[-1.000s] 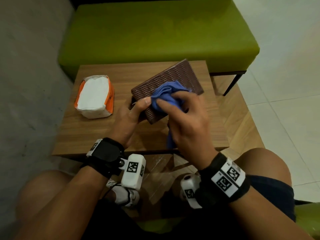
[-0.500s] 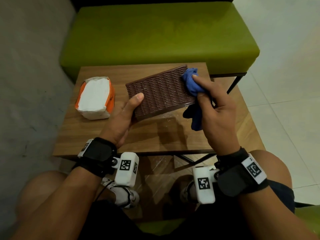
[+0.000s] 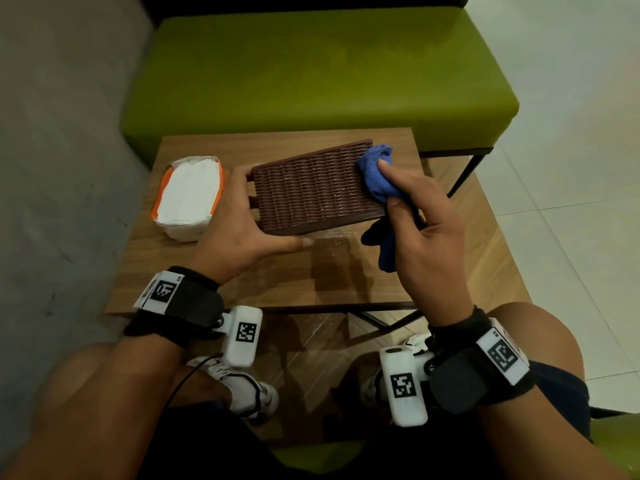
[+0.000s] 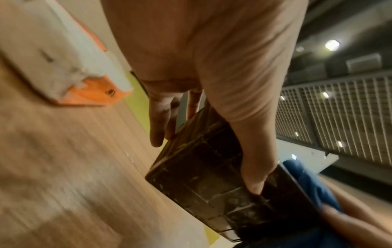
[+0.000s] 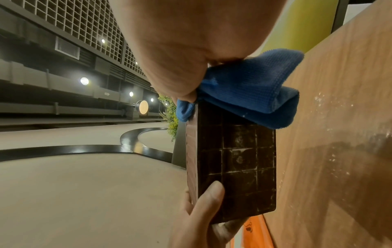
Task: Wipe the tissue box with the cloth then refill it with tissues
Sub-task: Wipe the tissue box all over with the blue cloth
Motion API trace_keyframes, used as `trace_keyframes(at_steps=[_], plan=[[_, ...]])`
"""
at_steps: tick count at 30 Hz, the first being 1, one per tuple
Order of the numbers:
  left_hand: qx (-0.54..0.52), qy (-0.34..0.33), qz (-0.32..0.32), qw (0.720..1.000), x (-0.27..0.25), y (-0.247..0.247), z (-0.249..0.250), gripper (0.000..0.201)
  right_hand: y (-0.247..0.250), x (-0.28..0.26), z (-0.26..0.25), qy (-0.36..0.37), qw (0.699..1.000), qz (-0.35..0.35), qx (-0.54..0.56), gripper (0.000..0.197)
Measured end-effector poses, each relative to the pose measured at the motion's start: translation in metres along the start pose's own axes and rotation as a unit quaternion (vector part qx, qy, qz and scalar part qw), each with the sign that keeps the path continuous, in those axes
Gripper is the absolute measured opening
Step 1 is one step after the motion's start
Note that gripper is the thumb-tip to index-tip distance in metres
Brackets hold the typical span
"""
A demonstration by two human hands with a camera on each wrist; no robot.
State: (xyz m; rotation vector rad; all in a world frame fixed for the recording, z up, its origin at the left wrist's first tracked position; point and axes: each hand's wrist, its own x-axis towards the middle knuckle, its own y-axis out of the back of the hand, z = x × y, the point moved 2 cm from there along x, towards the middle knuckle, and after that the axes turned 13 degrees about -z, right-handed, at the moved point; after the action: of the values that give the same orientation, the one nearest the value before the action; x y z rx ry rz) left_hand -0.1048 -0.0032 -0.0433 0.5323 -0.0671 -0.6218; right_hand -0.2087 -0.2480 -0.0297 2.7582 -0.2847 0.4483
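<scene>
Head view: small wooden table (image 3: 214,282), green padded bench (image 3: 311,67) behind it, grey floor to the left, pale tiles to the right. Brown woven tissue box (image 3: 311,188) is held tilted over the table top. Left hand (image 3: 242,233) grips its left end, thumb along the near edge, fingers wrapped behind. Right hand (image 3: 422,230) pinches a bunched blue cloth (image 3: 375,171) against the box's right end; a dark tail of cloth hangs below. Orange-and-white tissue pack (image 3: 188,195) sits on the table just left of the box.

Left wrist view: blurred. Left hand's fingers (image 4: 159,120) curl round the box end, thumb on the gridded underside; pack behind on the wood.

Right wrist view: cloth draped over the box's end, right hand closed on it. Left thumb (image 5: 210,196) presses the opposite end. Grid ceiling with round lights overhead.
</scene>
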Motion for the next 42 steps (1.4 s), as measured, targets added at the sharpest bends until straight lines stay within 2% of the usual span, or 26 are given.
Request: trace_keyframes(at_steps=[2, 6, 7, 10, 13, 14, 16, 18, 19, 21, 24, 27, 29, 31, 34, 38, 42], plan=[[0.037, -0.025, 0.008, 0.999, 0.000, 0.002, 0.000, 0.123, -0.003, -0.003, -0.001, 0.006, 1.000, 0.001, -0.018, 0.039], [0.183, -0.061, 0.015, 0.981, 0.004, 0.001, 0.003, 0.106, -0.015, -0.009, -0.006, 0.040, 0.995, -0.008, -0.096, 0.041], [0.213, -0.070, 0.021, 0.974, 0.005, 0.000, 0.004, 0.103, -0.019, -0.012, -0.008, 0.052, 0.986, -0.009, -0.160, 0.043], [0.265, -0.105, 0.054, 0.957, 0.006, -0.011, 0.009, 0.092, -0.043, -0.021, -0.015, 0.070, 0.930, -0.055, -0.356, 0.039], [0.244, -0.138, 0.101, 0.955, 0.005, -0.024, 0.011, 0.067, -0.071, -0.027, -0.019, 0.120, 0.892, -0.131, -0.417, 0.034], [0.226, -0.138, 0.109, 0.958, 0.004, -0.025, 0.010, 0.066, -0.070, -0.024, -0.019, 0.140, 0.883, -0.142, -0.424, 0.035], [0.211, -0.123, 0.110, 0.963, 0.002, -0.021, 0.008, 0.080, -0.051, -0.012, -0.014, 0.138, 0.891, -0.108, -0.419, 0.038], [0.202, -0.110, 0.105, 0.968, -0.001, -0.014, 0.003, 0.093, -0.023, 0.002, -0.005, 0.100, 0.929, -0.018, -0.355, 0.042], [0.190, -0.106, 0.103, 0.971, -0.001, -0.012, 0.002, 0.096, -0.012, 0.008, -0.002, 0.079, 0.956, 0.013, -0.283, 0.043], [0.161, -0.109, 0.096, 0.976, -0.002, -0.010, 0.001, 0.100, -0.003, 0.015, 0.000, 0.046, 0.995, 0.008, -0.089, 0.042], [0.128, -0.123, 0.097, 0.979, -0.003, -0.013, 0.002, 0.102, 0.000, 0.020, -0.003, -0.016, 0.994, -0.013, 0.105, 0.041], [0.118, -0.122, 0.085, 0.982, -0.003, -0.017, -0.002, 0.101, 0.007, 0.021, -0.002, -0.091, 0.978, -0.002, 0.187, 0.039], [0.136, -0.101, 0.067, 0.983, -0.001, -0.017, -0.008, 0.105, 0.006, 0.020, -0.005, -0.079, 0.983, -0.013, 0.163, 0.040], [0.173, -0.092, 0.054, 0.979, 0.003, -0.017, -0.009, 0.108, 0.000, 0.017, -0.008, -0.029, 0.993, -0.019, 0.113, 0.039], [0.235, -0.116, 0.032, 0.965, 0.012, -0.022, 0.004, 0.108, -0.018, 0.007, -0.008, 0.017, 0.999, -0.031, 0.024, 0.042], [0.196, -0.121, 0.011, 0.973, 0.011, -0.029, 0.015, 0.107, -0.036, -0.009, -0.009, 0.049, 0.994, -0.014, -0.102, 0.045], [0.128, -0.115, 0.017, 0.985, 0.007, -0.030, 0.020, 0.104, -0.043, -0.009, -0.011, 0.089, 0.973, -0.048, -0.207, 0.042]])
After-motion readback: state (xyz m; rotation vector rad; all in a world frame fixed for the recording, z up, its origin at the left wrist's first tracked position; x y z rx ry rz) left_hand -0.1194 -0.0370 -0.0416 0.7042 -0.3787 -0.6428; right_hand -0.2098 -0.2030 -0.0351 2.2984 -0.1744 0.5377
